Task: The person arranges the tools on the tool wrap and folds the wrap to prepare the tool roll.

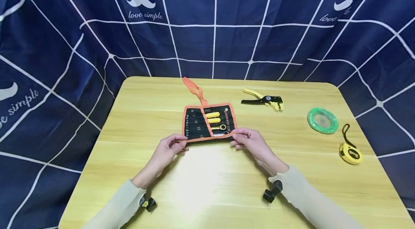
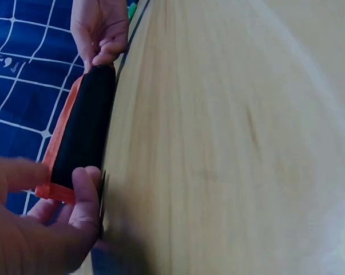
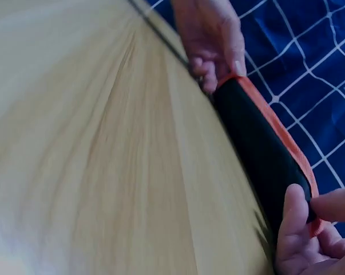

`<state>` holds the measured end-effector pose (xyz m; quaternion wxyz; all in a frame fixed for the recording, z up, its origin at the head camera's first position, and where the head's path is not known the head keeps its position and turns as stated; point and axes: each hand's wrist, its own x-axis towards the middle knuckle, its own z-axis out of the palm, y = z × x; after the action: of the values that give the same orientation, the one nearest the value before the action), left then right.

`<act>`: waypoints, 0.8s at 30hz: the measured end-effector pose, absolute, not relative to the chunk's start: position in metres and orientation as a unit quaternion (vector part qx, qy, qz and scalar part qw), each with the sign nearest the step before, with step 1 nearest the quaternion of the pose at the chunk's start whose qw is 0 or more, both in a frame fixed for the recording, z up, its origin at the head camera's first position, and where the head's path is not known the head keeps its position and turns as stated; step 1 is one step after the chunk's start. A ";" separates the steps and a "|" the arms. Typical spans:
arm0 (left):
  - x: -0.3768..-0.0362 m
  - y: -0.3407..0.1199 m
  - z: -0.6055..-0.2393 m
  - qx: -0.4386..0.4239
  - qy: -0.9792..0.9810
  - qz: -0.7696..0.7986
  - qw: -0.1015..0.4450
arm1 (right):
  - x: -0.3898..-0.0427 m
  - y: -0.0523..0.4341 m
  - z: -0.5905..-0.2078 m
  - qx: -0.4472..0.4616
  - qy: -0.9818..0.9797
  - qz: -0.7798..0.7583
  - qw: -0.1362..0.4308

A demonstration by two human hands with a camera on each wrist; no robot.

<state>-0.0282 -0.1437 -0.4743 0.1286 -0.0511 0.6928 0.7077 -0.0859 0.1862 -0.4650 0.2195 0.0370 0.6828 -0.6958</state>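
A black fabric tool pouch (image 1: 194, 124) with orange edging lies unfolded near the table's middle, an orange strap (image 1: 194, 90) trailing from its far side. Yellow-handled tools (image 1: 213, 117) and a ratchet wrench (image 1: 218, 127) sit in its pocket. My left hand (image 1: 169, 149) pinches the pouch's near left corner. At the near right corner, my right hand (image 1: 254, 146) pinches the edge between thumb and fingers. Both wrist views show the near edge as a black band (image 2: 86, 126) curled up slightly between the two hands.
Behind and right of the pouch lies a yellow and black wire stripper (image 1: 264, 100). Farther right are a green coil (image 1: 322, 120) and a yellow tape measure (image 1: 351, 153) with a black wrist loop. A blue gridded curtain (image 1: 194, 41) surrounds the wooden table (image 1: 136, 106).
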 end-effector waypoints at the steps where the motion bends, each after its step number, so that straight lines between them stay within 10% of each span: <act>1: -0.030 -0.144 -0.474 -0.059 0.695 0.706 0.124 | -0.086 0.186 -0.465 0.036 0.691 -0.688 0.219; 15: -0.055 -0.140 -0.473 -0.093 0.700 0.702 0.093 | -0.098 0.178 -0.468 0.002 0.754 -0.616 0.227; 24: -0.057 -0.152 -0.473 0.029 0.779 0.616 0.113 | -0.105 0.179 -0.474 0.015 0.782 -0.587 0.209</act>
<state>-0.0569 -0.1518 -0.4730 0.1125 0.0291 0.7793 0.6158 -0.1053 0.1785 -0.4738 0.2090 0.0150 0.7821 -0.5869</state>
